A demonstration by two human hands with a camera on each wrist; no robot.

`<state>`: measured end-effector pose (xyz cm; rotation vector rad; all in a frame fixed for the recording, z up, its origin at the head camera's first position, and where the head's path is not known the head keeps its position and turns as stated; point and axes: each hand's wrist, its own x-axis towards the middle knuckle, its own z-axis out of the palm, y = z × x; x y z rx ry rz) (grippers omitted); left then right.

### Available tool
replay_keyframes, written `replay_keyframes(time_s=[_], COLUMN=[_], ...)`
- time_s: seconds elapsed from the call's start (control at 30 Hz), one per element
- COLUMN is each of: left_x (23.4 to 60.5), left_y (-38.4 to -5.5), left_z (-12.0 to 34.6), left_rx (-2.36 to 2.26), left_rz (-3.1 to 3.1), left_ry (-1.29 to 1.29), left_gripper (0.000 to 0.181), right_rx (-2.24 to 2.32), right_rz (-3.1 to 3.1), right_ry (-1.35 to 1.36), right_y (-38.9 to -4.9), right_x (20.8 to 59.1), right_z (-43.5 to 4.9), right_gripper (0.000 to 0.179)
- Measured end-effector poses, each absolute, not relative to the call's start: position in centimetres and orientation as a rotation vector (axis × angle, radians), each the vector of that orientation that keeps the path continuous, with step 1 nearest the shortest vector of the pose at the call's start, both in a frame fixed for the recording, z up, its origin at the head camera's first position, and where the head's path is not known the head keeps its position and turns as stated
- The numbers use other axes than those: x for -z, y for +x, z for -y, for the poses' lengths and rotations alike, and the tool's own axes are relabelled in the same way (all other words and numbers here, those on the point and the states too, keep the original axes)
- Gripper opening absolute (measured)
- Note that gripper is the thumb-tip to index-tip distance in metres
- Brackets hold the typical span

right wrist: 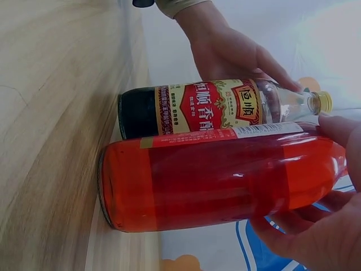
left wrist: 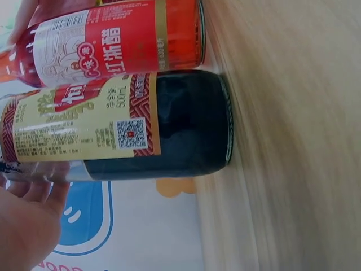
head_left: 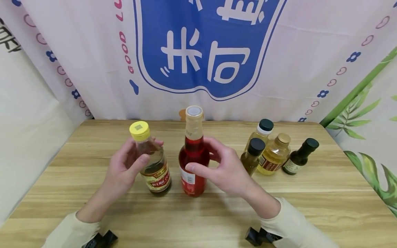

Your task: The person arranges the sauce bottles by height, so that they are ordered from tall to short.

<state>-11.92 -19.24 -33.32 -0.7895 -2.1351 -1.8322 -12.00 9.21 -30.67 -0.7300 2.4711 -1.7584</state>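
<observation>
Near the middle of the wooden table [head_left: 198, 220] are two glass bottles side by side, a narrow gap between them in the head view. My left hand [head_left: 122, 168] holds the vinegar bottle [head_left: 155, 162], which has a yellow cap, dark liquid and a cream-and-red label; the thumb lies in front, the fingers partly hidden behind. To its right, my right hand [head_left: 227, 168] grips the red vinegar bottle [head_left: 194, 156], which has a pale sealed neck. Its thumb crosses the front, and its fingers reach round behind. Both bases [left wrist: 223, 124] appear to be at the tabletop.
At the right stand several smaller bottles: one with a green cap and white collar [head_left: 260, 132], a black-capped one [head_left: 252, 156], a squat yellow oil bottle [head_left: 274, 155] and a small dark bottle [head_left: 299, 156]. A printed curtain [head_left: 102, 51] hangs behind the table.
</observation>
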Motion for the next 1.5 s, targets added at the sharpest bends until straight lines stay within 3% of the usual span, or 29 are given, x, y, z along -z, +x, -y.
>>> replay_keyframes(time_s=[1.17,1.5], left_x=[32.5,32.6], left_y=[-12.4,-12.2], left_z=[19.7,20.5], left_rx=[1.621,1.698], left_rz=[2.278,2.246], left_ry=[-0.788,-0.888], left_gripper=[0.047,0.058], right_rx=[1.692,1.634], right_rz=[-2.484,-2.482], right_ry=[-0.707,-0.645], right_y=[-12.5,-12.4], right_x=[30.6,30.9], right_z=[-9.8,-9.3], right_gripper=[0.066,0.071])
